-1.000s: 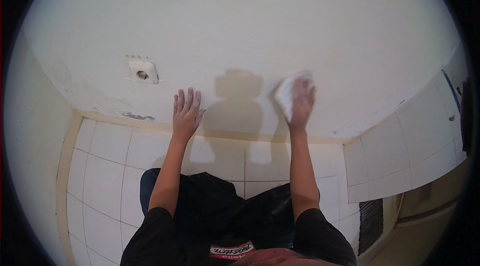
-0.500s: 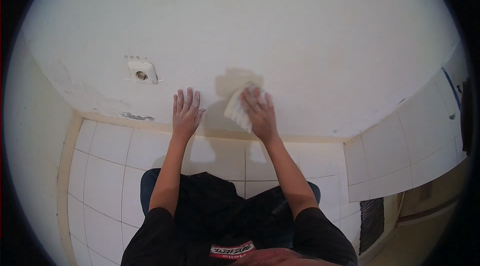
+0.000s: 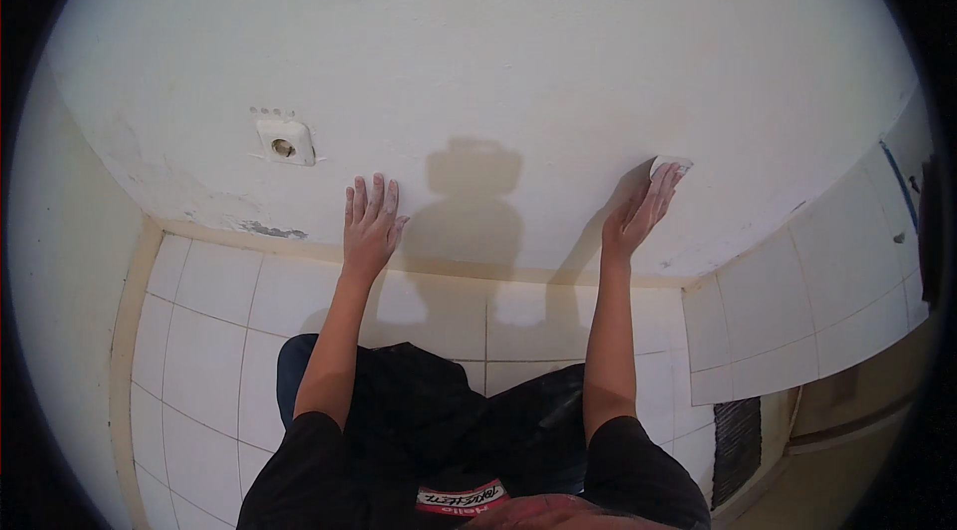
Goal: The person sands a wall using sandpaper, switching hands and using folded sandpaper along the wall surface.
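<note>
Flat against the lower part of the white wall (image 3: pixel 518 81), my left hand (image 3: pixel 373 221) has its fingers spread and holds nothing. White dust coats its fingertips. Farther right, my right hand (image 3: pixel 643 206) is turned edge-on to the wall, its fingers dusted white as well. It holds a pale sheet (image 3: pixel 670 167), which shows only at the fingertips; it looks like sandpaper, but most of it is hidden by the hand. My shadow falls on the wall between both hands.
A white wall socket (image 3: pixel 286 143) sits left of my left hand, with small holes above it. Below it, a grey patch (image 3: pixel 271 230) of damaged paint runs near the cream skirting strip (image 3: pixel 449 269). White floor tiles (image 3: pixel 204 341) surround my legs. A tiled ledge (image 3: pixel 797 321) stands at the right.
My right hand has swept to the right along the wall with the pale sheet, turning from palm-down to edge-on. The left hand has stayed in place.
</note>
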A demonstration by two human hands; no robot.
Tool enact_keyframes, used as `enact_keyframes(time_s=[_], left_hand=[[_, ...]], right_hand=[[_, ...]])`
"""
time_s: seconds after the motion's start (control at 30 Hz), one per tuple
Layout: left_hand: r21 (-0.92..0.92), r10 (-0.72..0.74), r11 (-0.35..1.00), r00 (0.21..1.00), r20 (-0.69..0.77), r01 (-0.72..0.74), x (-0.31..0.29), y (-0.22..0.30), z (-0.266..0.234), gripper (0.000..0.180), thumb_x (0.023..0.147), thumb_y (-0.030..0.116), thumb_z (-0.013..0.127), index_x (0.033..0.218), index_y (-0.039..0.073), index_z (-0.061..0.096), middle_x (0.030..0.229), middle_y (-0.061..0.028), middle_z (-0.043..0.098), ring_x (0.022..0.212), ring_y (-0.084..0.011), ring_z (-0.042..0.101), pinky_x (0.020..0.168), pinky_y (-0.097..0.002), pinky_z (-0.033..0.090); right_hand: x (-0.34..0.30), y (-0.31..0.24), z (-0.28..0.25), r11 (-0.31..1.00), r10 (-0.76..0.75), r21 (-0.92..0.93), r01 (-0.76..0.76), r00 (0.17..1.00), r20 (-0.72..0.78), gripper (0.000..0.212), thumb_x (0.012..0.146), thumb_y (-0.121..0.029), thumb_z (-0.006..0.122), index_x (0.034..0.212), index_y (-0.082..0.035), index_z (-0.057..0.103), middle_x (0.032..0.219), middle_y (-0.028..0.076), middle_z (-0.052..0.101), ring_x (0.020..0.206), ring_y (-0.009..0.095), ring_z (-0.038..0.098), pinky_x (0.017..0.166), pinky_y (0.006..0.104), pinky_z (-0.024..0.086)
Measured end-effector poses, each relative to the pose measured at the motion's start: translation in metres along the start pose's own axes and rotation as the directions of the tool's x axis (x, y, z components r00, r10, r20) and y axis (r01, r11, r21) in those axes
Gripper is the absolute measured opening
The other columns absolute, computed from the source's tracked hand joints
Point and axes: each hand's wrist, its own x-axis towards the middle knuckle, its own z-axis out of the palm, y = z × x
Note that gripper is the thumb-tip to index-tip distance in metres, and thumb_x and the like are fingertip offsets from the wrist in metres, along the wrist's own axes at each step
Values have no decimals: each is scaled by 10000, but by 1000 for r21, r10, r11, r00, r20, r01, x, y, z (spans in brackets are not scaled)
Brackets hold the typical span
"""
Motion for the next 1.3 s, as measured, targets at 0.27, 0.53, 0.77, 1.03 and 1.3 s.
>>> enact_keyframes(time_s=[0.27,0.53,0.77,1.03,1.3], left_hand=[[-9,1,1000,1000,-7,-1,-1,0,0,679,887,315,683,1480,105,428,1587,-138,314,1476,-418,210,1191,-547,205],[-10,-1,1000,1000,4,1,-1,0,1,690,876,313,697,1478,106,431,1587,-140,312,1478,-417,205,1190,-544,210],[-14,1,1000,1000,-3,-1,0,1,1,685,882,319,689,1481,112,429,1594,-138,299,1483,-408,198,1193,-543,204],[-19,-3,1000,1000,-2,2,0,1,1,668,896,312,670,1482,106,425,1597,-139,292,1485,-406,190,1194,-546,200],[-38,-11,999,1000,6,12,-1,-1,-1,664,895,307,672,1481,106,432,1594,-137,299,1484,-403,195,1195,-543,194]], right_hand=[[-52,-64,37,990,-122,104,99,964,236,574,924,-70,486,1485,6,389,1557,217,349,1482,419,219,1197,526,138],[-108,-85,62,886,-447,172,431,692,568,532,898,-140,507,1427,-194,527,1529,6,444,1427,242,381,1172,511,243],[-49,-11,35,975,-203,-35,217,949,240,523,972,-224,456,1444,0,450,1528,191,406,1465,388,283,1198,556,126],[-14,15,10,978,198,87,-188,972,-125,570,936,-86,509,1475,40,374,1572,240,301,1485,426,197,1191,561,99],[-76,-68,49,985,-124,150,87,958,258,545,967,-183,472,1491,-50,408,1586,209,289,1492,417,179,1192,572,94]])
